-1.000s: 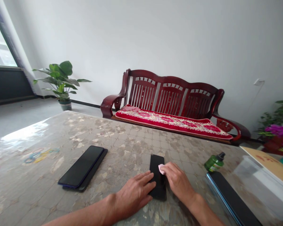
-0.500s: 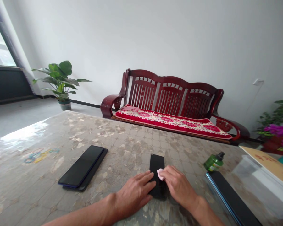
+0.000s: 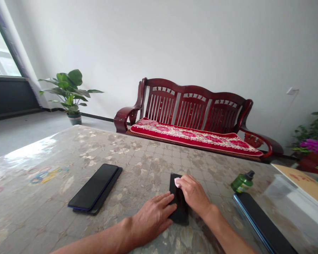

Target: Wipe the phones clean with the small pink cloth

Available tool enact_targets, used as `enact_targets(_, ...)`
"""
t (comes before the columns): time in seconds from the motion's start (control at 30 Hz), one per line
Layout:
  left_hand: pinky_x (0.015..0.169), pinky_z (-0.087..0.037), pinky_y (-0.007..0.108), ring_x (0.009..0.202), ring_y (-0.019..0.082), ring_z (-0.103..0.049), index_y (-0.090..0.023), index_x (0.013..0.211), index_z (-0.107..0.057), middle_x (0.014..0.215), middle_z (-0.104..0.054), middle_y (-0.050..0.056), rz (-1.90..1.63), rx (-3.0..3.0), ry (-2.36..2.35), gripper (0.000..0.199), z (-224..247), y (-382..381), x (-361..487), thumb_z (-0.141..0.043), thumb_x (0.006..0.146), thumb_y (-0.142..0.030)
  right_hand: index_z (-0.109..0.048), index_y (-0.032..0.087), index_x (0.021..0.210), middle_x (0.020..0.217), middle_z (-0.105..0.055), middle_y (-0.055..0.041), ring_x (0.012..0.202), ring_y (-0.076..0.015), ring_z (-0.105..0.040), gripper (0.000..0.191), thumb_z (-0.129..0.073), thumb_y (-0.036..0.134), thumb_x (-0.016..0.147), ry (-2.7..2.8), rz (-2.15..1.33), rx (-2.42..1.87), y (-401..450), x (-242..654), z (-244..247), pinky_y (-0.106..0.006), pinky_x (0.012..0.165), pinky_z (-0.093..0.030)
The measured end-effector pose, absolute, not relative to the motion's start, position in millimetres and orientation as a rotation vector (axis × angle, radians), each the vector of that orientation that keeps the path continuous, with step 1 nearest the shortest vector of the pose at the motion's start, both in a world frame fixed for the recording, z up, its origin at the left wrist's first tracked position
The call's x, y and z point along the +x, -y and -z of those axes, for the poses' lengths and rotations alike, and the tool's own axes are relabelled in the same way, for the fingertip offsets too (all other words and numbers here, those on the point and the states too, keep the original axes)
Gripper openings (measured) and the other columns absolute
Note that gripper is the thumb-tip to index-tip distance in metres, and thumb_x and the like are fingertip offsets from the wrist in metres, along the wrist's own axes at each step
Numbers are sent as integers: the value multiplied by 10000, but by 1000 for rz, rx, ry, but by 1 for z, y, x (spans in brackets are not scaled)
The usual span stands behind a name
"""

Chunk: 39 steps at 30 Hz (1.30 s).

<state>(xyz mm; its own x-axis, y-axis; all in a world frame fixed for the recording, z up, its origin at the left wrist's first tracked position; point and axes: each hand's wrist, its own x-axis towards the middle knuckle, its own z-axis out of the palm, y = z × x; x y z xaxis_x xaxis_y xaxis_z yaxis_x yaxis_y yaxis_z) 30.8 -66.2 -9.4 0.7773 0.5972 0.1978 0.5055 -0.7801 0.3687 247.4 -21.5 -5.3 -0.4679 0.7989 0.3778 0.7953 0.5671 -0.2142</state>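
A black smartphone [image 3: 180, 211] lies flat on the patterned table in front of me. My left hand [image 3: 155, 216] rests beside it with fingers stretched out, their tips on the phone's left edge. Pinched in the fingers of my right hand [image 3: 195, 193] is a small pale pink cloth [image 3: 177, 182], pressed against the upper part of the phone's screen. Part of the phone is hidden under my right hand.
To the left lie two stacked phones [image 3: 94, 187] and several rubber bands [image 3: 46, 174]. On the right are a green spray bottle [image 3: 241, 181], another stack of phones [image 3: 263, 222] and a clear plastic box [image 3: 288, 201]. A wooden bench [image 3: 192, 109] stands beyond the table.
My right hand has slid the cloth up the phone's screen, away from me. The left hand stays at the phone's left edge.
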Motion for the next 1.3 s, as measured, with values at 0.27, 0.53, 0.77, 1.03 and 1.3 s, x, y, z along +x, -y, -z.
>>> enact_targets(0.27, 1136, -364, 370, 1350, 272, -450, -199, 1288, -539, 1424, -524, 111, -442, 2676, -836, 390, 8, 66, 31, -609, 906, -228, -634, 226, 955, 905, -621, -36, 895, -185, -575, 249, -444, 66, 946, 2454, -54, -1224, 37, 239, -2, -277, 804, -463)
enact_targets(0.53, 1115, -396, 412, 1351, 305, -450, -174, 1298, -541, 1431, -514, 149, -424, 2702, -857, 409, 9, 66, 31, -621, 900, -222, -655, 226, 894, 878, -630, -24, 877, -183, -572, 251, -484, 43, 914, 2358, 44, -1344, -1, 229, 5, -268, 784, -447)
enact_targets(0.77, 1136, -366, 382, 1360, 281, -441, -183, 1300, -543, 1418, -530, 131, -448, 2687, -831, 394, 9, 66, 30, -606, 916, -243, -652, 223, 979, 935, -634, -39, 925, -185, -572, 257, -459, 56, 940, 2446, -63, -1216, 22, 233, 2, -277, 833, -451)
enact_targets(1.03, 1124, -382, 394, 1364, 283, -437, -187, 1311, -534, 1447, -503, 137, -450, 2703, -843, 397, 11, 66, 29, -597, 923, -245, -646, 226, 912, 893, -628, -25, 897, -183, -561, 228, -491, 60, 922, 2356, 53, -1340, -8, 221, 11, -261, 808, -427)
enact_targets(1.3, 1119, -389, 390, 1357, 285, -445, -180, 1308, -539, 1435, -515, 139, -440, 2721, -840, 404, 9, 65, 30, -615, 918, -249, -640, 226, 917, 889, -615, -11, 888, -163, -552, 260, -464, 36, 931, 2447, -20, -1250, 4, 228, 3, -239, 803, -409)
